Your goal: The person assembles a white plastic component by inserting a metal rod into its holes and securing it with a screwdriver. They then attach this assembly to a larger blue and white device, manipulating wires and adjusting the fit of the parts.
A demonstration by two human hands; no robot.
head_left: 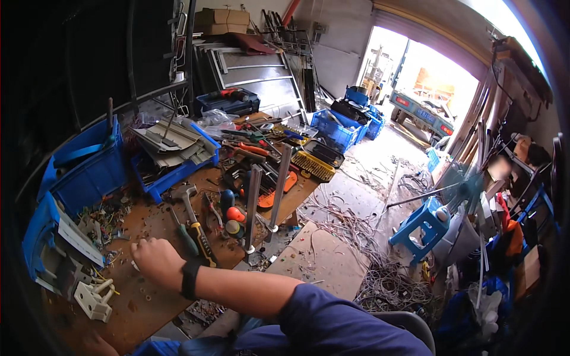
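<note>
One hand (155, 261), the person's right with a black wristband, is resting knuckles-up on the wooden tabletop (148, 308), its fingers curling down over something small and white; I cannot tell how tightly they are closing. Just beside it are lying a green-handled screwdriver (185, 236) and a yellow-and-black-handled hammer (195, 222)

White object (134, 265): small, pale, mostly hidden under the right hand (155, 261), on the workbench (148, 302) near its front edge
Right hand: knuckles up, fingers curled over it, black band at the wrist
</note>
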